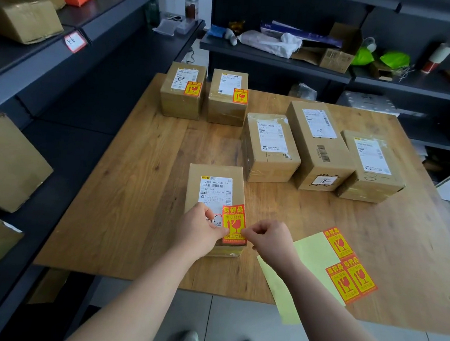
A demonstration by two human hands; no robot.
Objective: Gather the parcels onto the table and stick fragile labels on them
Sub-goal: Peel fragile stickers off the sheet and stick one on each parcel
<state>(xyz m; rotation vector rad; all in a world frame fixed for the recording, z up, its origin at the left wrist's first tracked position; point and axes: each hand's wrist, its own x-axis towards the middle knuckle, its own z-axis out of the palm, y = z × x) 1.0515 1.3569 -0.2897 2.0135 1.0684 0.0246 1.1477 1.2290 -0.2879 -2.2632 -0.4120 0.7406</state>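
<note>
A brown parcel (217, 186) lies near the front of the wooden table (140, 190). A red and yellow fragile label (233, 221) sits on the parcel's near right corner. My left hand (199, 229) pinches the label's lower left edge and my right hand (268, 238) pinches its lower right corner. Two small parcels at the back, the left one (182, 91) and the right one (227, 97), carry fragile labels. Three parcels on the right, one (270, 147), a taller one (318, 144) and another (371, 166), show only shipping labels.
A yellow backing sheet (311, 256) with three fragile labels lies at the table's front right, overhanging the edge. Dark shelves on the left (73, 56) hold more boxes. Shelves behind the table (277, 58) hold clutter.
</note>
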